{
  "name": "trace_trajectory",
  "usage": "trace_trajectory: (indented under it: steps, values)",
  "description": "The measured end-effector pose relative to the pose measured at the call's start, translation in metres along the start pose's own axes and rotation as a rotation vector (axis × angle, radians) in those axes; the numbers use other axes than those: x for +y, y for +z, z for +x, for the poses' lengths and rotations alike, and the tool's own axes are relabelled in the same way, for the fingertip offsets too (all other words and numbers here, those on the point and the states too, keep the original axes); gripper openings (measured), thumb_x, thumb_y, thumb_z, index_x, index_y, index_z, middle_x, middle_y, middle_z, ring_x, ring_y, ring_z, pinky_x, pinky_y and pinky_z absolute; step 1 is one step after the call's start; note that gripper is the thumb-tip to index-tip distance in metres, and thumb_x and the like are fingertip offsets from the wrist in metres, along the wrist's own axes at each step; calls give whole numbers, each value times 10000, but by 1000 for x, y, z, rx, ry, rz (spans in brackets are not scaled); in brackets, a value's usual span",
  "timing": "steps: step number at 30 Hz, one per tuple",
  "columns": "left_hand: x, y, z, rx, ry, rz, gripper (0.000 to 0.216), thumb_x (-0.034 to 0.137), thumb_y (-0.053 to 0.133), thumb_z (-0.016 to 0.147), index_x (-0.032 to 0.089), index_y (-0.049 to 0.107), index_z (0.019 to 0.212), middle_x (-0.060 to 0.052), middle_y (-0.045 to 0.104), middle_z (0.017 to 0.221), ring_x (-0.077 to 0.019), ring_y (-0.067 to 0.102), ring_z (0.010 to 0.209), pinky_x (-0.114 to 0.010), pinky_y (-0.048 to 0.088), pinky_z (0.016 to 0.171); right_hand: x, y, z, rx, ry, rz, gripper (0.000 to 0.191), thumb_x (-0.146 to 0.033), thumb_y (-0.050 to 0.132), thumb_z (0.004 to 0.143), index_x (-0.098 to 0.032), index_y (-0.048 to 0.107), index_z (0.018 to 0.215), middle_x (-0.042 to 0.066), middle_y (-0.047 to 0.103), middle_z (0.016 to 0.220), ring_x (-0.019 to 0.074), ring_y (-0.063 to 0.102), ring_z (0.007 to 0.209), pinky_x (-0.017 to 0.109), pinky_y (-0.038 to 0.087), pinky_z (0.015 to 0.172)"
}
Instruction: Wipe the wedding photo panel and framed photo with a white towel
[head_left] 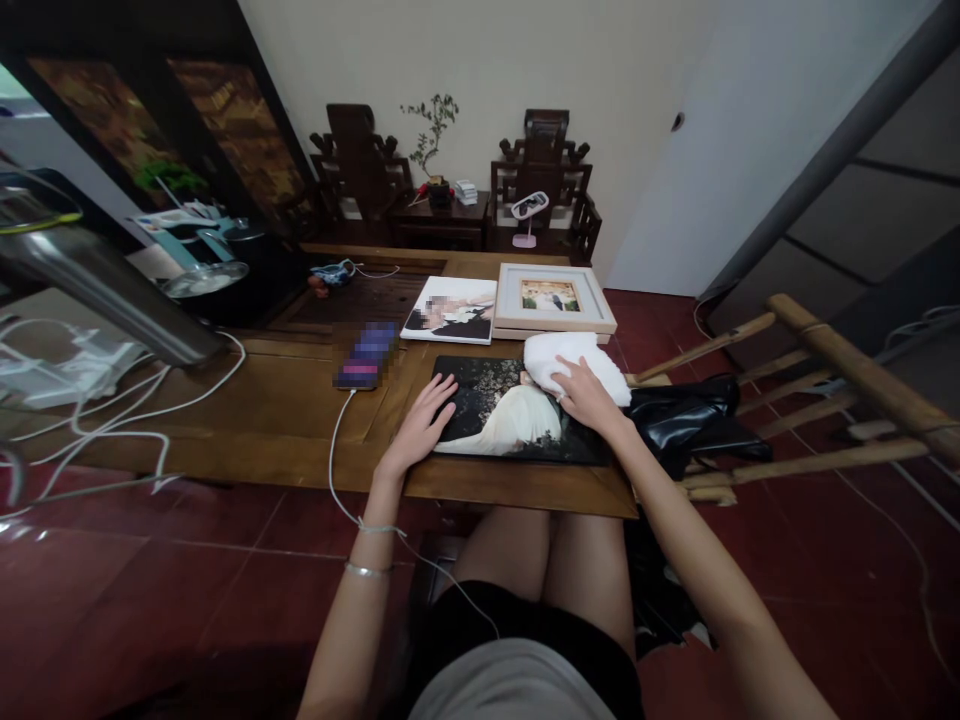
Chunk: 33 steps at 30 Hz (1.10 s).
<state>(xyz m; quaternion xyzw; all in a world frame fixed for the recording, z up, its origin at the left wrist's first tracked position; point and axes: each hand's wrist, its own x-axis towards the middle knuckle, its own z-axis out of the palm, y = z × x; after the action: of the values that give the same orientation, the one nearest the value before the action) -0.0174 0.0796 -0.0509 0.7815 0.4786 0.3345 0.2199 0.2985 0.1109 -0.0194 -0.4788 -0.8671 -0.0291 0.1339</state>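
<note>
Panel (495,405) lies by the table's (300,420) near-right corner; left hand (426,425) rests flat across its left edge, gripping nothing; right hand (589,397) spreads over white cloth (609,372), unclosed; uneven pressure could push the panel past the near edge

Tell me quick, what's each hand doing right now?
Left hand: open, laid at the left edge of the dark picture panel.
Right hand: on the white cloth; can't tell if it's gripping.
</note>
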Motion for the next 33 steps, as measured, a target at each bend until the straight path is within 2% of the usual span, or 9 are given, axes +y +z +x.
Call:
trace_trajectory:
  steps: [9, 12, 14, 17, 20, 23, 26, 30, 33]
  values:
    - [-1, 0, 0, 16, 20, 24, 426, 368, 344, 952, 217, 478, 1327, -70, 415, 1453, -198, 249, 1403, -458, 229, 1139, -73, -23, -109, -14, -178, 63, 370, -17, 526, 619, -192, 655, 919, 158, 559, 1274, 323, 326, 1343, 640, 215, 1074]
    - [-4, -1, 3, 16, 17, 29, 402, 344, 384, 933, 225, 495, 1301, -74, 438, 1433, -214, 291, 1383, -475, 246, 1129, -81, -29, -123, -15, -199, 93, 357, -16, 518, 614, -212, 650, 881, 135, 572, 1266, 300, 350, 1334, 613, 220, 1092]
    - [-7, -1, 6, 28, 27, 36, 382, 325, 422, 913, 234, 514, 1273, -76, 473, 1399, -222, 336, 1356, -479, 265, 1119, -73, -30, -117, -12, -180, 109, 318, -36, 515, 642, -208, 644, 878, 144, 563, 1278, 286, 404, 1300, 582, 263, 1088]
    - [-9, 1, 8, 49, 46, 55, 385, 307, 427, 909, 236, 507, 1279, -83, 478, 1388, -223, 349, 1345, -472, 271, 1119, -50, -28, -89, -1, -125, 111, 223, -99, 506, 745, -194, 630, 904, 151, 555, 1287, 262, 471, 1240, 523, 323, 1071]
    - [-10, 3, 7, 39, 45, 53, 406, 332, 392, 932, 226, 470, 1317, -84, 419, 1441, -214, 293, 1379, -459, 249, 1131, -25, -25, -49, -1, -69, 68, 173, -174, 455, 856, -186, 612, 928, 128, 637, 1131, 242, 550, 1120, 464, 350, 1050]
    - [-11, 4, 5, 28, 49, 41, 428, 370, 395, 937, 221, 449, 1334, -82, 383, 1469, -205, 258, 1397, -447, 234, 1138, -6, -22, -12, -32, -18, 11, 184, -172, 429, 868, -164, 600, 938, 113, 669, 942, 254, 591, 970, 432, 397, 982]
    - [-12, 4, 5, 23, 55, 43, 438, 380, 401, 935, 228, 441, 1343, -79, 379, 1472, -202, 249, 1401, -449, 231, 1139, 7, -17, 12, -28, 22, -5, 194, -136, 424, 847, -153, 586, 953, 118, 667, 948, 267, 588, 951, 431, 398, 961]
    - [-11, 3, 5, 15, 39, 45, 435, 382, 394, 938, 235, 444, 1345, -74, 378, 1473, -202, 246, 1402, -453, 231, 1138, 11, -8, 16, -8, 33, 10, 208, -113, 412, 841, -161, 578, 956, 120, 663, 1019, 262, 573, 1040, 459, 324, 1035]
    - [-11, 3, 5, 23, 29, 39, 425, 369, 362, 950, 225, 453, 1340, -78, 384, 1469, -197, 258, 1398, -448, 230, 1139, 1, -5, -4, -12, -18, 17, 250, -65, 431, 789, -151, 585, 966, 155, 623, 1159, 270, 453, 1246, 509, 262, 1082]
